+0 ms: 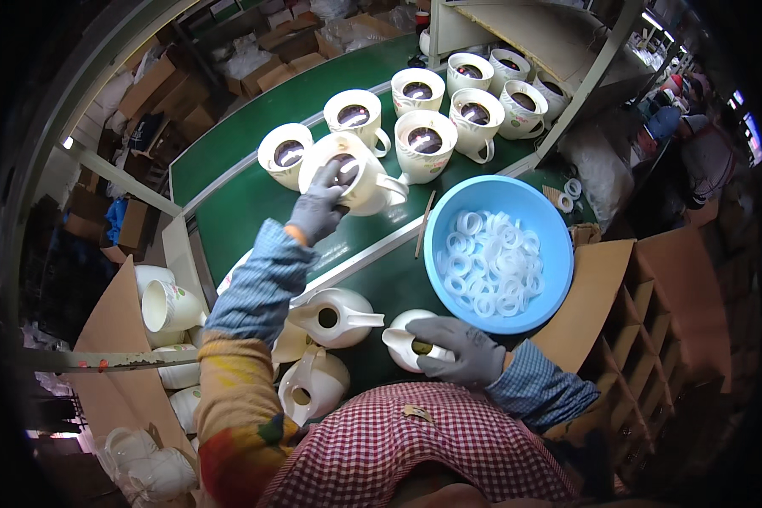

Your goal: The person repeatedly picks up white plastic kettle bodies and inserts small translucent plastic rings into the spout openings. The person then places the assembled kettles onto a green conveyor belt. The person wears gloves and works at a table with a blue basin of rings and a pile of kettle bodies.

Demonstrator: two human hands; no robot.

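Note:
My left hand, in a grey glove, reaches over the green table and grips the rim of a white mug. Its fingers dip inside, by a dark glossy round piece; whether they hold that piece too, I cannot tell. The mug tilts towards me, handle to the right. Closer to my body, my right hand, also gloved in grey, curls over the mouth of a white jug. Two more white spouted jugs, one above the other, stand left of it.
Several white mugs with dark round pieces inside stand farther back. A blue basin of translucent rings sits at the right, by a divided cardboard box. More mugs fill a carton at the left. A metal rail crosses there.

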